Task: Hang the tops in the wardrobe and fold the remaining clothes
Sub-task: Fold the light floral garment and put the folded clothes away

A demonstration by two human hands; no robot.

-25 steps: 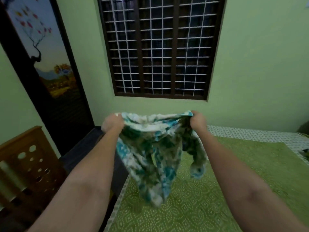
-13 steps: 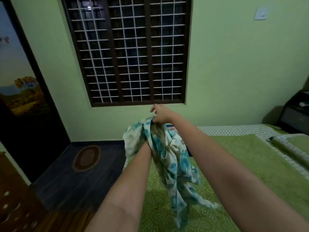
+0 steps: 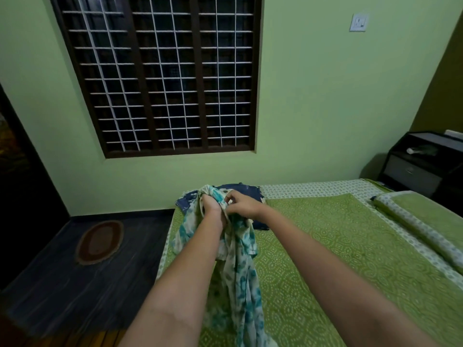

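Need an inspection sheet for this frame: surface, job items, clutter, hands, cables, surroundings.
Surface: bed with green patterned bedspread, white printed border at the far edge.
Job's things: white-and-teal printed fabric garment held up, its lower part draping onto the bedspread; dark blue printed garment lying at the bed's far corner.
Clutter: green-and-white rolled bolster on the right.
Hands: left hand grips the white-and-teal garment's top; right hand pinches the same garment beside it.
Cables: nothing seen.
Surroundings: dark-framed grilled window, white wall switch, black bedside cabinet, oval brown floor mat.
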